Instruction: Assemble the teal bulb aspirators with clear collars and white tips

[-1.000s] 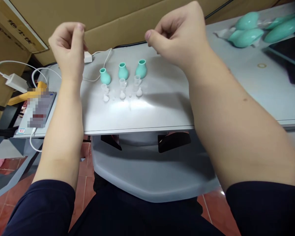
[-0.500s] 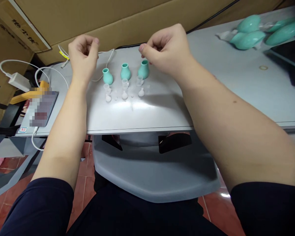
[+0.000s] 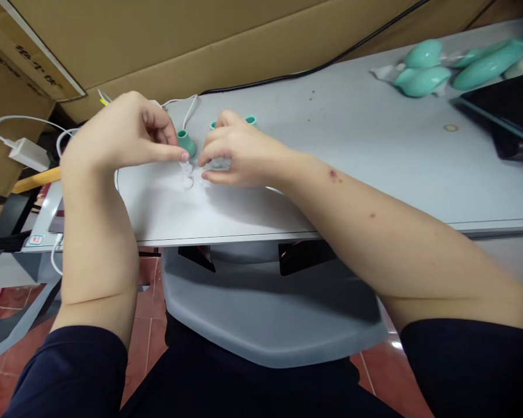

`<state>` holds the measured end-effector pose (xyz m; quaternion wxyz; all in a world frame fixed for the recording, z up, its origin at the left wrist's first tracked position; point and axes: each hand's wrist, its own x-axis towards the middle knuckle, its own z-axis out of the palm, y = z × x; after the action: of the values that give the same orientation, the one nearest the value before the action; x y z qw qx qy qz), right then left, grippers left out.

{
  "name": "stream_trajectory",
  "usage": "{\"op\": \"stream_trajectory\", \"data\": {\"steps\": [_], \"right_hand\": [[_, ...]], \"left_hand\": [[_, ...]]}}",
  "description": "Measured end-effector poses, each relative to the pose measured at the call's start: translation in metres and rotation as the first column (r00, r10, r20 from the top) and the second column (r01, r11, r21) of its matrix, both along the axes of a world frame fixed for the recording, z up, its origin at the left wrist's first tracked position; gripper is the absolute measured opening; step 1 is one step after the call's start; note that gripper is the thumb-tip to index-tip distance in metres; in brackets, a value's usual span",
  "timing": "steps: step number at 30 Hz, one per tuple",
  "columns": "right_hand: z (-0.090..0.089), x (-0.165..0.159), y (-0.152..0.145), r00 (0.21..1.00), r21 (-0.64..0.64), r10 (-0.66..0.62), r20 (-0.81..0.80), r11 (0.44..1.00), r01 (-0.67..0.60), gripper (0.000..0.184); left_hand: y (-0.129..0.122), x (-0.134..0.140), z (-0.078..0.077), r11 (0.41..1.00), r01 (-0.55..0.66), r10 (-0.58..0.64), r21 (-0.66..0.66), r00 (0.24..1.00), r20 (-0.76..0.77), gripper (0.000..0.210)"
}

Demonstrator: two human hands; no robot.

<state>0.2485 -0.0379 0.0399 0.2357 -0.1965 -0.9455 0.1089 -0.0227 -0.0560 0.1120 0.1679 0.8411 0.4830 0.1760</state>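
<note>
Grip, head view: my left hand (image 3: 135, 130) is bent at the wrist, thumb stretched out, its tip at the upper edge of a clear cup (image 3: 186, 169); whether it pinches the cup, I cannot tell. My right hand (image 3: 237, 152) is loosely curled, thumb and index tips parted, just beside a tiny clear bead (image 3: 201, 183) on the grey table (image 3: 353, 151). Clear parts (image 3: 220, 163) show between its fingers. Leftmost teal bulb (image 3: 186, 145) stands upright between my hands, mouth up, behind the cup. On the near side of the cup: a whitish rounded piece (image 3: 187, 183). Two more teal bulbs (image 3: 250, 121) are mostly hidden behind my right hand, rims showing. Far right: glossy teal pieces (image 3: 422, 81) near a black device (image 3: 508, 107).
</note>
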Motion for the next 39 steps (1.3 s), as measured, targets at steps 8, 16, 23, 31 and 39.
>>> {"op": "stream_trajectory", "data": {"steps": [8, 16, 23, 31, 39], "right_hand": [[0.000, -0.009, -0.013, 0.972, 0.145, -0.006, 0.237, 0.989, -0.029, 0.025], [0.003, -0.018, -0.016, 0.947, 0.116, -0.001, 0.321, 0.993, -0.038, 0.022], [-0.005, -0.026, -0.020, 0.973, 0.102, 0.015, 0.230, 0.994, -0.040, 0.032], [0.000, -0.004, 0.005, 0.936, 0.055, -0.070, -0.345, 0.994, 0.095, 0.024], [-0.008, 0.003, 0.029, 0.698, -0.196, -0.194, -0.689, 0.977, 0.079, 0.010]], "left_hand": [[-0.042, 0.012, -0.016, 0.998, -0.054, 0.054, -0.015, 0.999, -0.004, 0.020], [-0.047, 0.014, -0.040, 0.997, -0.051, 0.048, -0.057, 0.998, -0.050, 0.012], [-0.061, 0.015, -0.017, 0.987, -0.101, 0.083, -0.125, 0.987, -0.139, 0.015], [-0.040, 0.023, 0.014, 0.995, -0.096, 0.098, -0.020, 0.960, 0.264, 0.013], [0.024, 0.039, -0.013, 0.994, -0.014, -0.049, 0.110, 0.833, 0.551, 0.024]]}}
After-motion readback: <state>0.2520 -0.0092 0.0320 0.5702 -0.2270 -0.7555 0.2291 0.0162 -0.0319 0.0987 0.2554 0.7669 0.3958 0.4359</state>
